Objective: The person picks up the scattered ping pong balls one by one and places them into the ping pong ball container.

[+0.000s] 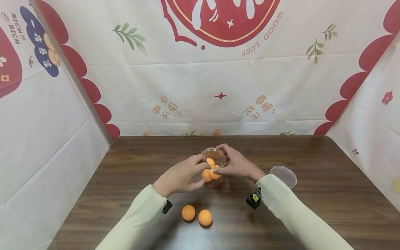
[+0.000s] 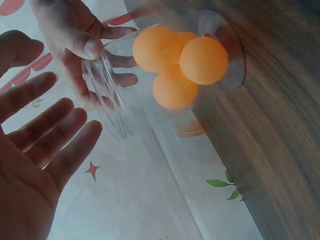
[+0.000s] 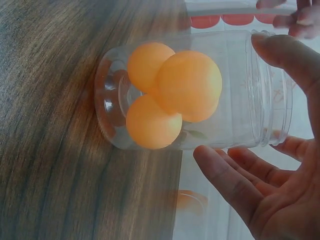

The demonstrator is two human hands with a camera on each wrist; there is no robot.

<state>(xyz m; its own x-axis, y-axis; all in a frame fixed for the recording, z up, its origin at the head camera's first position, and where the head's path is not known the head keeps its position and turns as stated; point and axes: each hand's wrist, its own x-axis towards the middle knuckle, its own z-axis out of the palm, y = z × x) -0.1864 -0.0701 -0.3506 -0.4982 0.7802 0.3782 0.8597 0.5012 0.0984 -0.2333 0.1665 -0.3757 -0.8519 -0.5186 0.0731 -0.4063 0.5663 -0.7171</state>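
Note:
A clear plastic jar (image 3: 235,90) stands upright on the table and has several orange ping-pong balls (image 3: 154,121) in its lower part. My right hand (image 1: 238,164) grips it near the screw-thread neck, thumb on one side and fingers on the other. Beside the mouth of the jar is my left hand (image 1: 184,174); in the left wrist view its fingers (image 2: 75,150) are spread and hold nothing. Two more orange balls, a left one (image 1: 188,213) and a right one (image 1: 205,218), lie on the table in front of the jar.
A round clear lid (image 1: 284,176) lies flat to the right of the jar, partly behind my right sleeve. The dark wooden table (image 1: 140,152) ends at a white printed cloth (image 1: 200,86) along the back, with more cloth at both sides.

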